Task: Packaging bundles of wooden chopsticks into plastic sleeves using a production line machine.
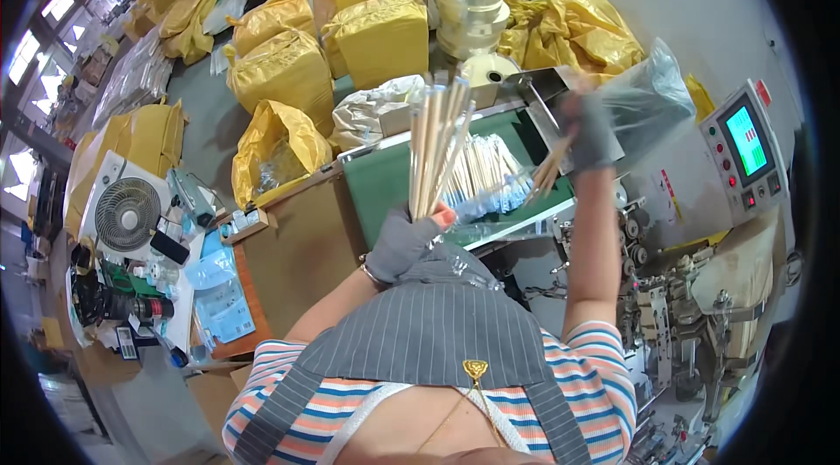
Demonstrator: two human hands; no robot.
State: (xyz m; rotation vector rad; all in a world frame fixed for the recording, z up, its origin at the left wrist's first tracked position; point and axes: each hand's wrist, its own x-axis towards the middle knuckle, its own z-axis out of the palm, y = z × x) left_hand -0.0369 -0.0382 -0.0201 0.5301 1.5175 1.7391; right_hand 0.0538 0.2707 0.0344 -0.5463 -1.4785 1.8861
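Note:
My left hand [401, 242], in a grey glove with bare fingertips, is closed round a bundle of long, thin wooden sticks [430, 146]. The bundle stands nearly upright, and its upper ends are blurred. Clear plastic film hangs below that hand. My right hand [591, 131], also grey-gloved, is raised over the right end of the green-bottomed tray [376, 181]; motion smears its fingers. A few loose sticks [549, 172] slant down beside its palm, and whether it grips them is unclear. Between the hands, a row of sticks in clear wrappers with blue markings [492, 169] lies in the tray.
A machine with rollers [632, 237] and a control screen [744, 141] stands at right. Film rolls [466, 6] and yellow sacks [381, 41] are behind the tray. Left are a cardboard sheet [302, 246], a fan [128, 213] and blue packets [223, 299].

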